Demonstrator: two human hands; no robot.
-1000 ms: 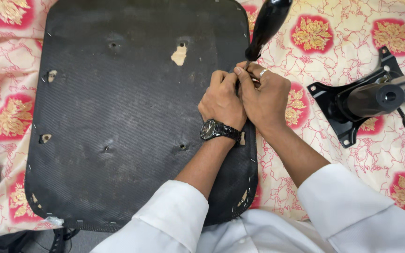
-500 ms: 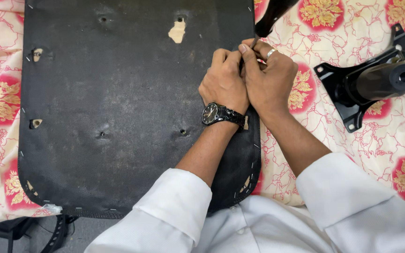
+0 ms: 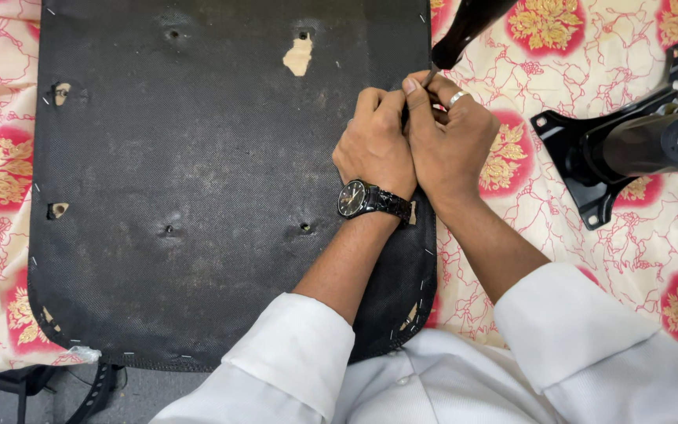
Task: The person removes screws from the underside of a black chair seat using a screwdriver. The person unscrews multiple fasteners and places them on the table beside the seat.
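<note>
Grip: both hands pinched together around a thin tool shaft at the seat edge.
Left hand [image 3: 376, 145]: closed, pressed against the right, watch on wrist.
Right hand [image 3: 450, 137]: closed on the screwdriver [image 3: 464, 27], ring on one finger.
Seat base [image 3: 198, 173]: black, underside up, on a patterned cloth [image 3: 512, 204].
Chair mechanism [image 3: 629, 149]: well right, apart.

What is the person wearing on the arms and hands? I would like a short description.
Both arms wear white sleeves, the left sleeve and the right sleeve, each pushed up so the forearms are bare. The left hand has a black wristwatch with a dark dial and a metal link band. The right hand has a silver ring on one finger. No gloves.
</note>
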